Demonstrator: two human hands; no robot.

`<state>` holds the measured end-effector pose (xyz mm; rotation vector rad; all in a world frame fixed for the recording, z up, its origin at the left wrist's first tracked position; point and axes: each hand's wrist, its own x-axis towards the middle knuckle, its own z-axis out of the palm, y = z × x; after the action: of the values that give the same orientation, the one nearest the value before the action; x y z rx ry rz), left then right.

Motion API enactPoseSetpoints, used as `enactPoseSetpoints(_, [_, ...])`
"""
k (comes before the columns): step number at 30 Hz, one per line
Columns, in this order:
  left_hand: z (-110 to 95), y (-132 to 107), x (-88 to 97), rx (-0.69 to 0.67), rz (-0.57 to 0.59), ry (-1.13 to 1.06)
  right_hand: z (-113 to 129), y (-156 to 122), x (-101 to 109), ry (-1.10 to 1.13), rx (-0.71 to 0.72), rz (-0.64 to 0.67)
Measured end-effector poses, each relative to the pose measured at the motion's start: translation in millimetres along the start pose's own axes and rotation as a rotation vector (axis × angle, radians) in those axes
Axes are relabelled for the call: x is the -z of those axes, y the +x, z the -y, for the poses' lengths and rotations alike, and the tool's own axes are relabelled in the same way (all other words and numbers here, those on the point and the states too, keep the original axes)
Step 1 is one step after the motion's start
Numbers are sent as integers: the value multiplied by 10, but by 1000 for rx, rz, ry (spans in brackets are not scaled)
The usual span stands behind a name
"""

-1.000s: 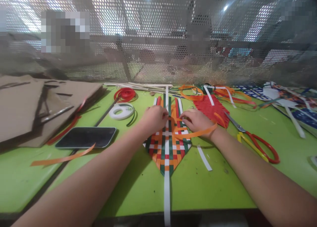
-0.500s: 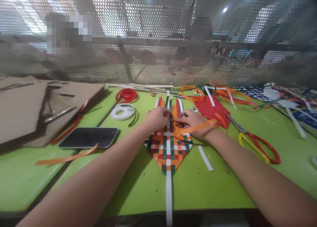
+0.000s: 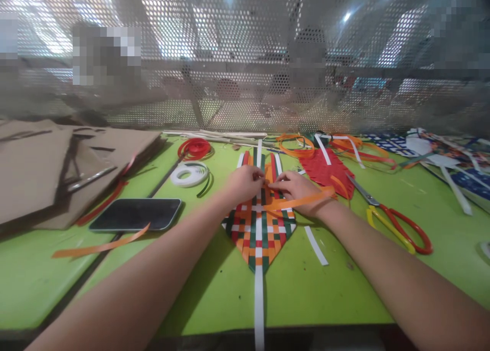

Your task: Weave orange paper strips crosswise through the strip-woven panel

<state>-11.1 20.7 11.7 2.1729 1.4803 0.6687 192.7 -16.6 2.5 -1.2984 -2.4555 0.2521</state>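
A woven mat [image 3: 259, 231] of orange, green, red and white strips lies on the green table [image 3: 214, 289], tapering to a point toward me with a long white strip running off the front edge. My left hand [image 3: 245, 182] rests curled on the mat's upper part, fingers pinching at the strips. My right hand [image 3: 296, 186] sits just right of it, fingers closed on a loose orange strip [image 3: 302, 202] that loops over my wrist. The fingertips of both hands nearly meet over the weave.
Red-handled scissors [image 3: 394, 223] lie right of my right arm. A phone [image 3: 135, 214] and a stray orange strip [image 3: 99, 246] lie left. Cardboard sheets [image 3: 46, 167] are stacked far left. Red and white tape coils [image 3: 193, 159], a red woven piece [image 3: 325, 167] and more strips sit behind. Perforated metal screen behind.
My hands have drawn closer together over the mat's upper part, and the orange strip has shifted slightly with my right hand. Everything else stays put.
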Motion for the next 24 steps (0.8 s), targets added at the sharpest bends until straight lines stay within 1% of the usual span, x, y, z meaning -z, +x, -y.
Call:
enactPoseSetpoints(4, [-28, -9, 47, 69, -92, -147, 18, 23, 16, -21, 25, -14])
enactPoseSetpoints(6, [-25, -1, 66, 110, -96, -220, 15, 28, 15, -17, 34, -17])
enactPoseSetpoints(11, [33, 85, 29, 256, 8, -511, -14, 3, -2, 12, 23, -8])
enactPoseSetpoints(13, [62, 122, -6, 276, 51, -560, -34, -5, -19, 21, 20, -8])
enactPoseSetpoints(15, [84, 142, -32, 267, 81, -569, -49, -7, -32, 26, 14, -10])
enactPoseSetpoints(17, [91, 145, -41, 245, 95, -557, -51, -3, -35, 23, 16, -11])
enactPoseSetpoints(19, [77, 135, -31, 260, 93, -568, -35, 3, -23, 6, 17, -9])
enactPoseSetpoints(24, [-28, 84, 39, 365, 127, -788, 29, 16, 18, -24, 12, 2])
